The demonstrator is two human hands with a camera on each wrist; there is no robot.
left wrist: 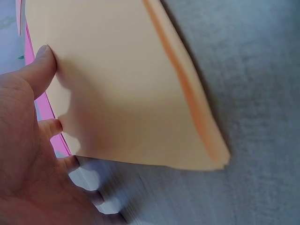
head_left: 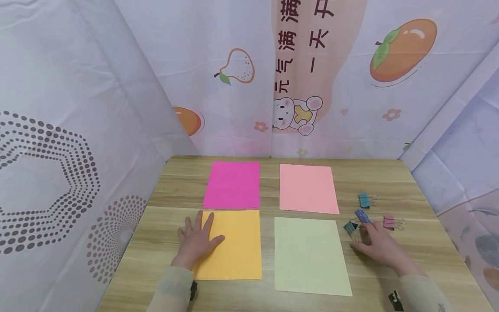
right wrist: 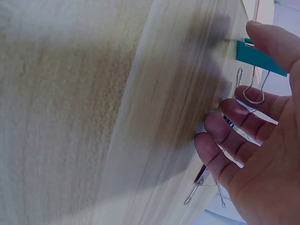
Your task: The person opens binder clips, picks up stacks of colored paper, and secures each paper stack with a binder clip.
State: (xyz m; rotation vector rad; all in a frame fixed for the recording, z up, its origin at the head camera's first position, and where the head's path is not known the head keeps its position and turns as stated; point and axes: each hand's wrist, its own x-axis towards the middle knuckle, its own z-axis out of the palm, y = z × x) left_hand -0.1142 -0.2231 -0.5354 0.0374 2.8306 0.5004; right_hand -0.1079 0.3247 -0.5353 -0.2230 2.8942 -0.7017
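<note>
My left hand (head_left: 196, 242) rests with spread fingers over the left edge of a stack of orange-yellow paper (head_left: 239, 249). In the left wrist view the thumb and a fingertip touch the stack's edge. My right hand (head_left: 380, 245) is among several binder clips, its thumb and fingers apart. Its fingers reach over a blue binder clip (head_left: 362, 215), partly covered. A dark green binder clip (head_left: 350, 227) lies just ahead of the thumb; in the right wrist view the thumb overlaps this green clip (right wrist: 258, 58). Whether any finger touches a clip cannot be told.
Pale green paper (head_left: 312, 255) lies between the hands. Farther back are magenta paper (head_left: 234, 185) and salmon-pink paper (head_left: 308, 188). A teal binder clip (head_left: 364, 200) and a pink binder clip (head_left: 389, 222) lie by the right hand. Printed curtains (head_left: 218, 26) surround the wooden table (head_left: 179, 173).
</note>
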